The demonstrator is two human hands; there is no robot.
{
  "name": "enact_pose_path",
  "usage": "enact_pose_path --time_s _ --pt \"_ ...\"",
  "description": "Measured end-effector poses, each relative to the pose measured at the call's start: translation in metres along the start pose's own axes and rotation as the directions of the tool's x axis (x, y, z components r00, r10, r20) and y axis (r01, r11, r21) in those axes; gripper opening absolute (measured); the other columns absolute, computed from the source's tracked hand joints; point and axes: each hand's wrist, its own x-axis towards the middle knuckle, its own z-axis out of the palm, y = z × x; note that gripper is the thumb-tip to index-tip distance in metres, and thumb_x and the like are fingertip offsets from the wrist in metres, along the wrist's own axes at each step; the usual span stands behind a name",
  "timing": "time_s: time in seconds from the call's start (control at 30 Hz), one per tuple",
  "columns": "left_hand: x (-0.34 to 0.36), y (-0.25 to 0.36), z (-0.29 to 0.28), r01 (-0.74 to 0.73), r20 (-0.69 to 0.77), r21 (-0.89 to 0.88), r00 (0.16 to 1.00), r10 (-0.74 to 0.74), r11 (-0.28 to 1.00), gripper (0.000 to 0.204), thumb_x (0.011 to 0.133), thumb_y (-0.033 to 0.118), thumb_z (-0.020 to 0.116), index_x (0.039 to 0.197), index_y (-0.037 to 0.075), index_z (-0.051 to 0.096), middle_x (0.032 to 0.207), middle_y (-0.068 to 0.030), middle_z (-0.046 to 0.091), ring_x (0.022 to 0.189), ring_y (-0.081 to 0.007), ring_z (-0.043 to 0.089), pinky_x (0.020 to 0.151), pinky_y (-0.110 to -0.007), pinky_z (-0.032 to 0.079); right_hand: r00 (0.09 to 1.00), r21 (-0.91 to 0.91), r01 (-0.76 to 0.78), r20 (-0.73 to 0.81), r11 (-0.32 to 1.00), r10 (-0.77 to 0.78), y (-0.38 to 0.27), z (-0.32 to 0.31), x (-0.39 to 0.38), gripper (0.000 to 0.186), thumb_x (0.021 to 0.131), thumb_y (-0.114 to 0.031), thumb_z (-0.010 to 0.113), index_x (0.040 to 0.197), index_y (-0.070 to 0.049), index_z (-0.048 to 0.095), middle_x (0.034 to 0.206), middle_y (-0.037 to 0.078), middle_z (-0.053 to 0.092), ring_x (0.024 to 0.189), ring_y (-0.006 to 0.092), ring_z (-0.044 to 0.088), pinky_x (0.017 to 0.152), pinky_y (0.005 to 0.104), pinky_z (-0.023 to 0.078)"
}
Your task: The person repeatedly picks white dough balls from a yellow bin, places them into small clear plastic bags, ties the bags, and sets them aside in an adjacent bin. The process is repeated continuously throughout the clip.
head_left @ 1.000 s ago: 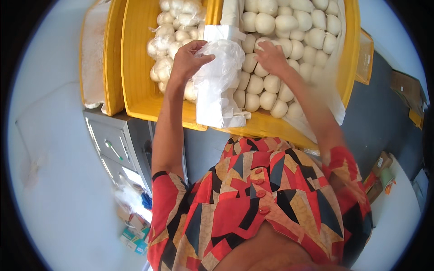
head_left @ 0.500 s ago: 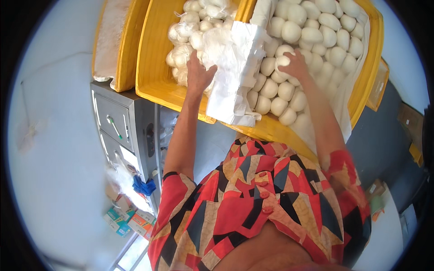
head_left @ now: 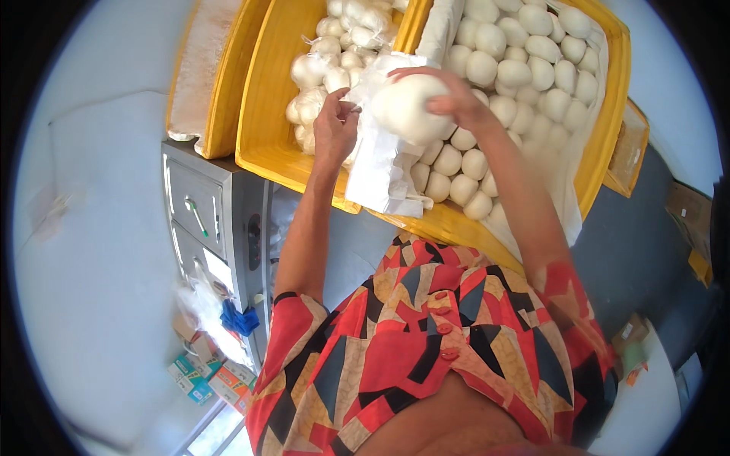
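1. The right hand point(head_left: 458, 104) curls around a round white bun point(head_left: 411, 112), held above the white plastic bags point(head_left: 374, 175); a light, spread grip should avoid denting it.
2. The left hand point(head_left: 336, 131) has thumb and fingers close together beside the bags; I cannot tell whether it pinches film. Parting the layers cleanly would help.
3. Loose buns point(head_left: 463, 188) fill the right yellow crate point(head_left: 449, 232); bagged buns point(head_left: 307, 71) lie in the left yellow crate point(head_left: 264, 114).

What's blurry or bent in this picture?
Head view: the right hand and the white ball it holds look motion-smeared; head view: the edge of the gray cabinet bows, fisheye-style; head view: haze veils some pale balls beside the right forearm.
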Motion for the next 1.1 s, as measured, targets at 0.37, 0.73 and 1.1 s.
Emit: enact_pose_path --time_s 0.37,0.73,1.1 --pt "-0.039 0.066 0.017 0.087 0.249 -0.603 0.965 0.083 0.793 0.029 0.092 0.000 0.053 0.121 0.001 0.054 0.085 -0.0049 0.062 0.063 -0.0075 0.053 0.059 -0.021 0.045 0.984 -0.811 -0.174 -0.159 0.559 0.076 0.025 -0.016 0.012 0.066 0.058 -0.039 0.076 0.113 -0.004 0.064 0.113 0.017 0.058 0.107 0.0298 0.056 0.093 0.0344 0.045" --pt "-0.010 0.075 0.075 0.314 0.345 -0.718 0.936 -0.074 0.622 0.022 0.092 0.001 0.054 0.114 0.000 0.059 0.085 -0.0076 0.065 0.061 -0.0084 0.054 0.059 -0.022 0.046 0.635 -0.694 -0.714 -0.582 0.098 0.508 -0.063 -0.051 -0.058 0.073 0.073 -0.062 0.062 0.112 0.001 0.062 0.106 0.017 0.065 0.094 0.0265 0.063 0.080 0.0368 0.049" --pt "0.010 0.093 0.076 0.510 0.537 -0.720 0.839 -0.088 0.472 0.029 0.092 0.000 0.050 0.120 -0.002 0.052 0.089 -0.0122 0.064 0.070 -0.0148 0.061 0.067 -0.030 0.052 0.782 -0.676 0.338 -0.186 -0.655 0.595 -0.127 0.021 -0.108 0.003 0.081 -0.013 0.061 0.081 -0.011 0.064 0.073 0.001 0.063 0.076 0.0209 0.059 0.081 0.0389 0.042"
